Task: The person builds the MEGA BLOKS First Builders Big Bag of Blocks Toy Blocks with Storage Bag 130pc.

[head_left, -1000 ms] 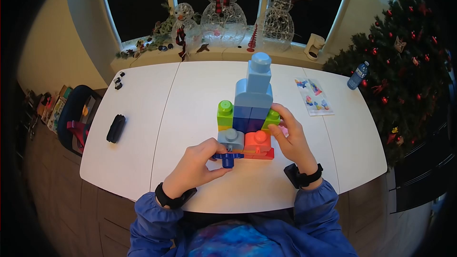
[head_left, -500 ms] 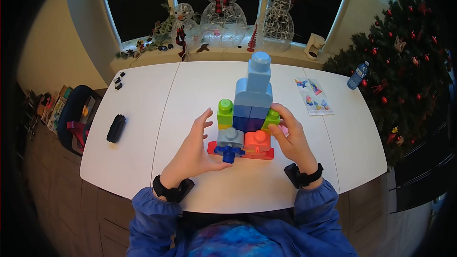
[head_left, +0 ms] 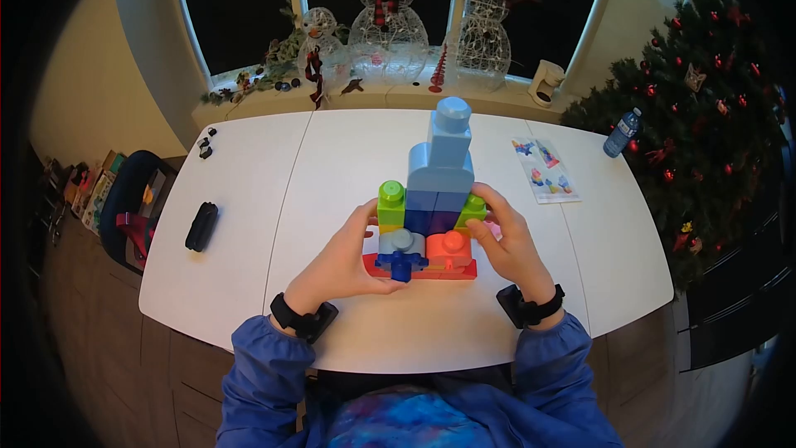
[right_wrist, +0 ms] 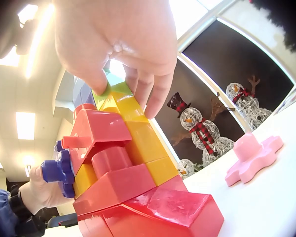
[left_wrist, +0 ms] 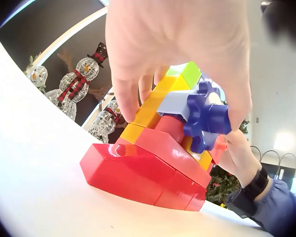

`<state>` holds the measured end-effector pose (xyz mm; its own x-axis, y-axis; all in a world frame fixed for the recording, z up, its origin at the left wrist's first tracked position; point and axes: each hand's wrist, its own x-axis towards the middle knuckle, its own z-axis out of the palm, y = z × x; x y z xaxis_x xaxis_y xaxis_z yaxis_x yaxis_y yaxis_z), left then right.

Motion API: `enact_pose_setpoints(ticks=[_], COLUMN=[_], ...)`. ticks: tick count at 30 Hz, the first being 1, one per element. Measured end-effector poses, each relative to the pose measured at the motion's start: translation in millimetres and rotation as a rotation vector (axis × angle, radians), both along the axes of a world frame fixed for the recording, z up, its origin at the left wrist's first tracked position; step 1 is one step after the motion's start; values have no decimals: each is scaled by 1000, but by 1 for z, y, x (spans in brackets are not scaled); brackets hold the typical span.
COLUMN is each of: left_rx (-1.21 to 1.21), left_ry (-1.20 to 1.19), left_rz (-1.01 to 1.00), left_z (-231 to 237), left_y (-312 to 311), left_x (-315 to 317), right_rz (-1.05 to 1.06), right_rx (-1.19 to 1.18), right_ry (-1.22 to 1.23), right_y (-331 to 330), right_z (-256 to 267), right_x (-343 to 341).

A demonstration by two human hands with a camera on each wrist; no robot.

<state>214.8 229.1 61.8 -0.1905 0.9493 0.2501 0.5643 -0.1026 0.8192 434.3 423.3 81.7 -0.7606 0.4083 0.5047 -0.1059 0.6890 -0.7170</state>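
A block tower stands on the table, with light blue blocks (head_left: 442,168) on top and red blocks (left_wrist: 144,174) at its base. A dark blue gear (head_left: 401,265) sits at the front of the grey-blue block (head_left: 402,241). Around the tower's left side curls my left hand (head_left: 340,260), its fingers against the yellow blocks (left_wrist: 154,102) and its thumb at the gear's knob. My right hand (head_left: 508,242) pinches the green block (head_left: 473,210) on the right side. Beside it, a coral block (right_wrist: 96,133) faces forward. The left fingertips are partly hidden in the head view.
A pink gear (right_wrist: 251,157) lies right of the tower. On the table (head_left: 240,282) are a black case (head_left: 201,226) at left and a picture sheet (head_left: 546,169) at right. A bottle (head_left: 622,133) stands at the right edge, near a decorated tree (head_left: 692,116).
My left hand let go of the dark blue gear, now at the grey-blue block's front, spread its fingers, then closed in on the tower's left side. My right hand has stayed in place.
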Motion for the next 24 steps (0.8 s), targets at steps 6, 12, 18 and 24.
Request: enact_pose_setpoints(ticks=[6, 12, 18, 24], left_rx=[10, -124, -118, -119], left_ry=[-392, -649, -548, -560], left_rz=[-136, -251, -270, -283], left_z=[-7, 9, -1, -10], left_y=[21, 42, 56, 61], left_x=[-25, -28, -29, -32], right_rz=[-77, -295, -326, -334], right_rx=[-53, 379, 290, 66], right_ry=[-2, -590, -543, -334], right_y=[31, 71, 61, -12], right_z=[-3, -48, -36, 21], right_x=[7, 13, 19, 58])
